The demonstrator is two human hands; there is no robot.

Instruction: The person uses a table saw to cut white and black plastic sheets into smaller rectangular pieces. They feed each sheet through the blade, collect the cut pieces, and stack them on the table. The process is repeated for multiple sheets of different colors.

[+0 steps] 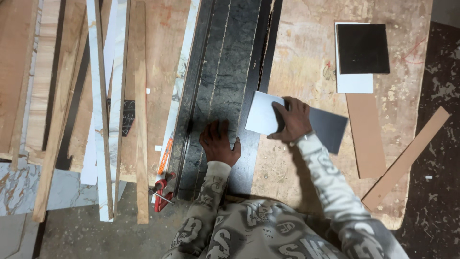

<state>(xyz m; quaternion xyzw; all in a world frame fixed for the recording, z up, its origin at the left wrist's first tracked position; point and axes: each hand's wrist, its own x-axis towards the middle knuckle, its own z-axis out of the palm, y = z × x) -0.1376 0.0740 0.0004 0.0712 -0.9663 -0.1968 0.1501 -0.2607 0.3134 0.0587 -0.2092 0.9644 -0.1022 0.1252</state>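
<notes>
Grey-and-pale rectangular laminate sheet [268, 115]: thin, flat, lying tilted across the right edge of the dark strips and out over the plywood worktop [302, 62]. Its long axis runs from upper left to lower right; the pale end overhangs the strips, the darker grey end points toward the bench's right side.

Right hand [293, 121]: lies on the sheet's middle, fingers closed over its upper edge, pinning and gripping it. This is the hand on the sheet; nothing else is in it.

Left hand [219, 143]: spread flat, palm down, on the dark green-black stone-patterned laminate strips [225, 67], just left of the sheet's pale end and not touching it. Holds nothing; it presses only.

Strips: several long narrow pieces laid side by side, long axis running away from the person, roughly crosswise to the sheet.

Red-handled metal clamp [160, 192]: at the near edge of the bench, left of the strips, close to the left forearm.

Black square sample on a white sheet [362, 49]: far right of the worktop, well apart from both hands.

Brown hardboard offcuts [366, 139]: right side, one lying flat, one slanting off the bench edge.

Pale wooden battens and white-edged boards [140, 110]: stacked lengthwise at the left.
</notes>
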